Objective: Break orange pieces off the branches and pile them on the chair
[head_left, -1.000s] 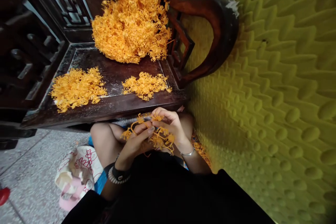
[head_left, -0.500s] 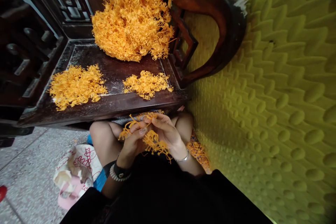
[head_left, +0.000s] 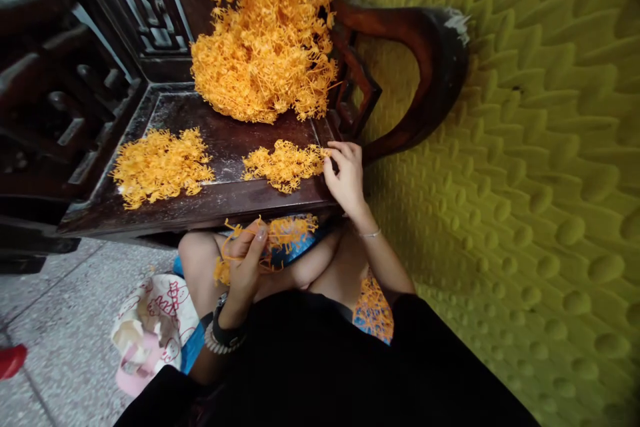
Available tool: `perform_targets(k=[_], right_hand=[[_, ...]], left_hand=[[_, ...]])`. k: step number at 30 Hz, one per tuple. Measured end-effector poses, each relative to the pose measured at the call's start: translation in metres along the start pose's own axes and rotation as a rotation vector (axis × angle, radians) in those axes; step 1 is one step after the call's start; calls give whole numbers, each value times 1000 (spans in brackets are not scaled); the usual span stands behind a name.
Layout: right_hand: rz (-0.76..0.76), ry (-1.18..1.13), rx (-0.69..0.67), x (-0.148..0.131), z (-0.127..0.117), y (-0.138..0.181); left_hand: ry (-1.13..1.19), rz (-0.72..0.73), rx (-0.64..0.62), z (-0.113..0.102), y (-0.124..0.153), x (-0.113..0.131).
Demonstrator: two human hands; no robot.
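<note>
Nearest, a black top (head_left: 320,373) is filling the lower edge and is hiding the upper arms. The left hand (head_left: 245,257) is pinching thin orange plastic sprigs (head_left: 223,271) above the lap; because the fingers are covering them, I cannot tell how many it is gripping. Beyond this hand, more orange sprigs are lying on a shiny blue surface (head_left: 304,248) between the legs, and the legs are partly hiding it. Beside the right thigh, an orange-and-blue patch (head_left: 375,307) is showing, but its kind is hard to make out.

On the grey speckled floor (head_left: 65,310), a white bag (head_left: 179,300) with red print is lying slumped, with a pink strip (head_left: 143,360) at its near side; its inside is not showing clearly. A red object (head_left: 11,360) is being cut off by the left edge.

Farther, the right hand (head_left: 345,177) is touching the right end of a small orange heap (head_left: 285,167) with curled fingers; whether they are closing on a sprig, I cannot tell. This heap is resting on a dark wooden armchair (head_left: 225,203), and a wider heap (head_left: 163,170) is lying to its left. Behind both, a tall orange pile (head_left: 265,60) is standing against the backrest, its top passing out of view. The curved armrest (head_left: 435,80) is standing between the pile and a yellow-green embossed wall (head_left: 540,180).
</note>
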State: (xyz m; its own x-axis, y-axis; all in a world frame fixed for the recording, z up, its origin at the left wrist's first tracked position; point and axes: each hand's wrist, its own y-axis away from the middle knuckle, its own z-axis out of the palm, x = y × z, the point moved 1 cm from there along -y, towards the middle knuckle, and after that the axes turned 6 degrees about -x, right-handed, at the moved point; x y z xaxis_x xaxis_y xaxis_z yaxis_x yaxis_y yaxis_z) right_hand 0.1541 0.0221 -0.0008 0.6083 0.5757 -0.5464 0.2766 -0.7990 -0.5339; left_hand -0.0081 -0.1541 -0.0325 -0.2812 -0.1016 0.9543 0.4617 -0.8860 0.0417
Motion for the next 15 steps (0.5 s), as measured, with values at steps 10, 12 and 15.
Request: perform_targets(k=[10,12,15], right_hand=[[75,182,-85,16,20,0],[91,118,-39,17,19,0],[96,12,-5,22,19,0]], left_hand=[[-19,6,-36,3,-4,7],[-11,-12,-35,4,-5,7],[4,-22,-43,5,-5,6]])
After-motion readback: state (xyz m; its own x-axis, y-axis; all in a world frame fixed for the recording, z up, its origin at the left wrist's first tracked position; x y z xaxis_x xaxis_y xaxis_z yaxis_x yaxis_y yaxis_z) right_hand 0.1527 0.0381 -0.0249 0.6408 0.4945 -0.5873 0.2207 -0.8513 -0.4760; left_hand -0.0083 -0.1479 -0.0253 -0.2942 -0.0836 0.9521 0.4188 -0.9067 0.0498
